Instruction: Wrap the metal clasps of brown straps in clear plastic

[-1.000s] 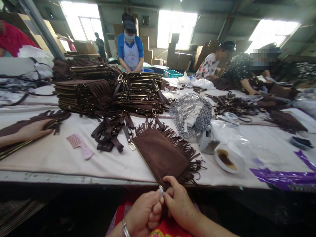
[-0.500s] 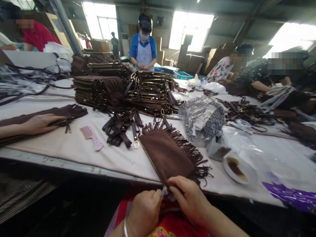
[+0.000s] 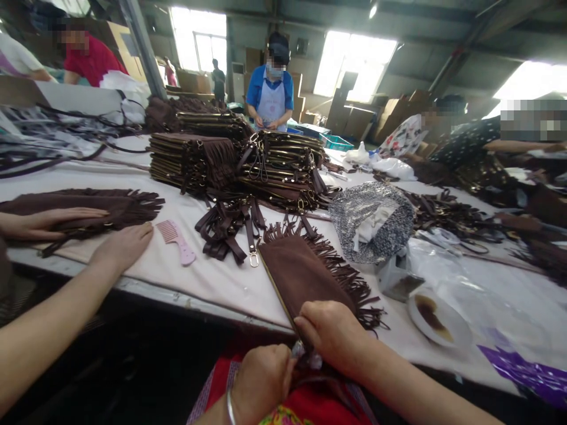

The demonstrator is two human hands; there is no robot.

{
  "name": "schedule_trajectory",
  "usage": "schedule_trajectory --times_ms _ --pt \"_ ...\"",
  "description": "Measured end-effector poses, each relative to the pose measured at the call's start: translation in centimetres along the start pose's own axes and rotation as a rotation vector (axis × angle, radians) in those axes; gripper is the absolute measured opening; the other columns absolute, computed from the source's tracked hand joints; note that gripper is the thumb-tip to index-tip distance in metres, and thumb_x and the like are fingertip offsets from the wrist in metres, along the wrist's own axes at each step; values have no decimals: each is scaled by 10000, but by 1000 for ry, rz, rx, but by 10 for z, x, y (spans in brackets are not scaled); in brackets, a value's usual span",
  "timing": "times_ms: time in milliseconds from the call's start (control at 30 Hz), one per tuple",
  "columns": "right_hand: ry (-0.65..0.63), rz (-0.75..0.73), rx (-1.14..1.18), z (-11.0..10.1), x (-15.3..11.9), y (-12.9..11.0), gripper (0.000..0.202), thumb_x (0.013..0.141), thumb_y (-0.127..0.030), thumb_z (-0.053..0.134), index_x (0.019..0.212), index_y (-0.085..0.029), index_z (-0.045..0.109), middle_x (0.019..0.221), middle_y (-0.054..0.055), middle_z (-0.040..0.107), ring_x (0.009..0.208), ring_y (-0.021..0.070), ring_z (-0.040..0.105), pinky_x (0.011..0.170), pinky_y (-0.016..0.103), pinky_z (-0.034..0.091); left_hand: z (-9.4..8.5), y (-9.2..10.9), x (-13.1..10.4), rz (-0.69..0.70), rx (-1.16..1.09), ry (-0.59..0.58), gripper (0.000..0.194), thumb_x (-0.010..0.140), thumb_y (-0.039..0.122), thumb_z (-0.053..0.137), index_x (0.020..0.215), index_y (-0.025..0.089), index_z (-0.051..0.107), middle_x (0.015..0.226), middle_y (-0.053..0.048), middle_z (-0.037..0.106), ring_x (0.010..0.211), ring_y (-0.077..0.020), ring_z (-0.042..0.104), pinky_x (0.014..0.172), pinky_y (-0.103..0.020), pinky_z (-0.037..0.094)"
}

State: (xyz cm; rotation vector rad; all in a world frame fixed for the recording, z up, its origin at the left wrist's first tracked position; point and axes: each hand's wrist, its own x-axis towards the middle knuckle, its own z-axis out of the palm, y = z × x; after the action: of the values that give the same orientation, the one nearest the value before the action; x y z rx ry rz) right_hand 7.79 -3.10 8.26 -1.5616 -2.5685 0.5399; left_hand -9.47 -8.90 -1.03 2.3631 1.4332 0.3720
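Note:
A brown fringed pouch (image 3: pixel 305 271) lies at the table's front edge, its zipped side facing left and its fringe to the right. My right hand (image 3: pixel 330 327) is closed on the pouch's near end. My left hand (image 3: pixel 261 375), with a bangle at the wrist, is closed just left of it, its fingers pinched at a small piece of clear plastic (image 3: pixel 305 357) by the zipper's near end. What exactly the left fingertips hold is too small to make out. Brown straps (image 3: pixel 221 230) with metal clasps lie beyond the pouch.
Stacked brown pouches (image 3: pixel 190 162) stand at the back. A pink comb (image 3: pixel 179 242) lies left, near another person's hands (image 3: pixel 121 245) on a fringed pouch. To the right are a patterned round item (image 3: pixel 372 221) and a bowl of dark liquid (image 3: pixel 436 316). Other people work around the table.
The view has shifted slightly, moving the table items rightward. At the left, another person's second hand and forearm have come in beside the comb. My hands stay at the pouch's near end.

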Motion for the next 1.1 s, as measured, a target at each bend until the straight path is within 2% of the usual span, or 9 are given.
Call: schedule_trajectory --times_ms 67,167,300,433,533,633,767,933,1100 --pt "11 141 115 13 -19 0 295 923 -350 509 695 -201 619 666 42 676 631 173 619 584 278 350 -4 1 2 -82 -95 -14 353 944 306 409 698 183 629 627 -98 689 547 -220 631 486 -342 230" --pt "-19 72 184 36 -48 6 125 854 -239 544 919 -215 647 822 44 691 745 192 642 644 268 418 -16 10 9 -232 -389 -118 376 918 332 418 620 180 590 601 -76 667 545 -189 595 488 -304 245" --pt "57 -74 94 50 -64 15 497 788 -141 543 1280 -204 546 975 88 632 836 218 610 716 305 455 -44 27 23 -305 -915 -371 422 913 404 413 609 168 587 559 -23 615 505 -134 543 476 -225 356" --pt "146 2 290 44 -54 19 217 872 -185 503 1023 -189 659 844 51 606 750 175 580 671 280 431 -64 28 32 -167 -1084 -363 373 908 471 473 774 161 631 632 6 626 511 -99 507 504 -204 368" --pt "207 135 572 45 -49 22 161 902 -225 511 863 -184 661 814 34 636 768 158 599 715 262 445 -59 18 35 -302 -1061 -154 398 913 503 458 772 163 608 606 21 584 500 -100 465 497 -218 358" --pt "226 244 724 51 -49 26 194 918 -306 519 894 -184 668 847 40 667 790 168 612 748 272 460 -42 9 32 -369 -894 17 237 904 335 506 784 173 631 714 -11 638 669 -143 572 649 -251 451" --pt "223 296 794 55 -52 27 234 917 -348 513 943 -173 666 833 46 663 771 181 607 736 288 471 -25 12 24 -120 -637 60 164 853 160 540 952 213 659 917 -43 636 880 -183 585 824 -304 455" --pt "228 302 822 53 -51 27 259 914 -375 517 938 -166 668 853 56 675 798 194 613 768 304 477 -12 18 23 29 -482 59 140 858 171 553 977 194 625 922 -70 586 854 -196 564 761 -308 462" --pt "266 239 761 56 -50 26 220 904 -347 530 906 -172 663 864 56 676 825 194 617 793 305 466 -2 14 25 154 -362 184 243 946 164 400 804 188 596 795 -45 544 697 -152 522 623 -273 390"
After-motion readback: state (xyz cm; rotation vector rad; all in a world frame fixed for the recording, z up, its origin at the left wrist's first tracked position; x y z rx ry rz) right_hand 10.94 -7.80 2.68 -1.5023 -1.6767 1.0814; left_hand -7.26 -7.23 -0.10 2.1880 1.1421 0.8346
